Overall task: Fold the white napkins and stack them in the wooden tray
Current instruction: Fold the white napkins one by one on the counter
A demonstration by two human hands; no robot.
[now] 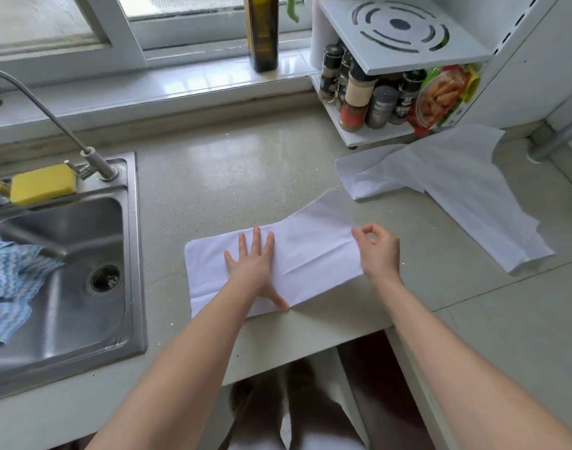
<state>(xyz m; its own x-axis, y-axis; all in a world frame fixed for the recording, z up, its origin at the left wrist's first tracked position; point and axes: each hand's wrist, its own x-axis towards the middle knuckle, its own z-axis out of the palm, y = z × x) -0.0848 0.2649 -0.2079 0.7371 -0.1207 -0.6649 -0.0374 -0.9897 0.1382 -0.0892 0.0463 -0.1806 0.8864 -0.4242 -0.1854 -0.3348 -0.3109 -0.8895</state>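
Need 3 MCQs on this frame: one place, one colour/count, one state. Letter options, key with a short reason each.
1. Where does the yellow sponge sit?
A. On the sink rim beside the faucet base
B. On the windowsill
C. On the spice rack

2. What colour is the cloth draped over the sink's left edge?
A. Solid red
B. Blue and white pattern
C. Plain black

3. What is the right hand doing to the napkin in front of the person?
A. Resting off the counter
B. Pressing it flat with the palm
C. Pinching its right edge

Key:
1 A, the sponge lies on the back rim next to the faucet.
2 B, a blue-and-white zigzag shows.
3 C, thumb and forefinger pinch the edge while the left hand presses flat on the napkin. Other napkins lie unfolded near the spice rack.
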